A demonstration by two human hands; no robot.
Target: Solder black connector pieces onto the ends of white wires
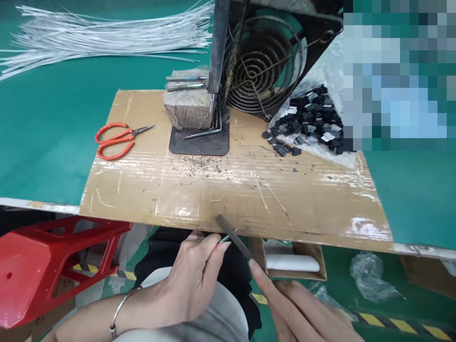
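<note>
My left hand (197, 270) is closed, pinching a thin metal rod (225, 238) between thumb and forefinger just below the table's front edge. In my right hand (295, 304) is a dark flat file (235, 237), gripped near its lower end and slanting up to the left. The file crosses the tip of the rod; whether they touch is hard to tell. Farther back, more metal rods (187, 86) lie on a wrapped block (188, 107), and another rod (203, 134) rests on the black base plate (199, 146).
Orange-handled scissors (116, 140) lie on the cardboard (142, 190) at left. White wires (117, 35) lie behind. A fan (263, 66) stands beside a pile of black pieces (309, 118) on plastic. A red stool (32, 270) is at lower left, an open box (322, 266) below the table edge.
</note>
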